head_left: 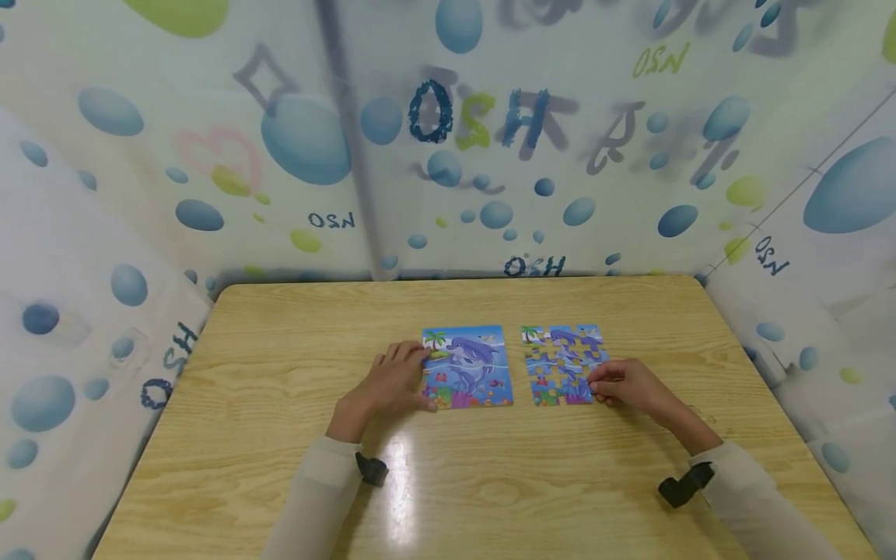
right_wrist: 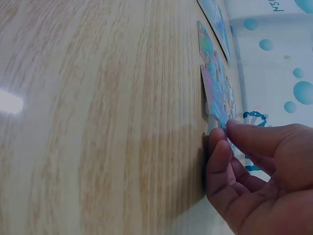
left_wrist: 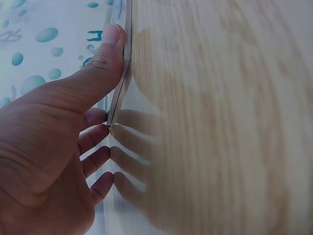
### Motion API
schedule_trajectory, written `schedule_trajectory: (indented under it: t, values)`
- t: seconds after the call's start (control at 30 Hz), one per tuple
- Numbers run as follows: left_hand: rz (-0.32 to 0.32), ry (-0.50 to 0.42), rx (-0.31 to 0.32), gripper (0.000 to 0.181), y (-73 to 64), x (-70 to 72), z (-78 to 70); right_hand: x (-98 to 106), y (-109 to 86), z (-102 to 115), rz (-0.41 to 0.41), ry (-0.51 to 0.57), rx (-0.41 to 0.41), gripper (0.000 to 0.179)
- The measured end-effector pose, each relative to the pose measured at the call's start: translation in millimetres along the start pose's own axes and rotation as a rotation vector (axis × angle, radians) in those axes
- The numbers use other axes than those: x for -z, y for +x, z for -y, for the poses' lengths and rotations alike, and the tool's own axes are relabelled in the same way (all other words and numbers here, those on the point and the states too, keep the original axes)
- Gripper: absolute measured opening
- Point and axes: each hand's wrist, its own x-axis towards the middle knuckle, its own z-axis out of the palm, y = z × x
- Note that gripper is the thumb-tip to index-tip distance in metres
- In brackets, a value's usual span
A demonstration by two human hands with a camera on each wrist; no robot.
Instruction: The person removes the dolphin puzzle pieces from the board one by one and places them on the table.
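A square dolphin picture board, its image unbroken, lies on the wooden table. My left hand rests at its left side, the thumb against the board and the fingers spread at its edge and on the tabletop. To the right lies a smaller dolphin jigsaw puzzle, its pieces loosely laid with gaps between them. At its lower right edge my right hand pinches a puzzle piece between thumb and curled fingers; most of that piece is hidden by the fingertips.
Both pictures lie flat and apart on the wood-grain table. A patterned wall covering with blue and green dots rises behind the table's far edge and along both sides. Light glares off the tabletop near the left forearm.
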Motion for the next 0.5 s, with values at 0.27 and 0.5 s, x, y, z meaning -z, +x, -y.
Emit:
schedule_trajectory:
  t: [0.27, 0.5]
  values:
    - [-0.011, 0.005, -0.012, 0.100, -0.9, 0.3, -0.8, -3.8, -0.5, 2.8, -0.039, -0.111, 0.037, 0.013]
    - [-0.003, 0.012, -0.004, 0.100, 0.0, 0.4, -0.7, -3.9, 0.9, 2.9, -0.048, -0.170, 0.036, 0.012]
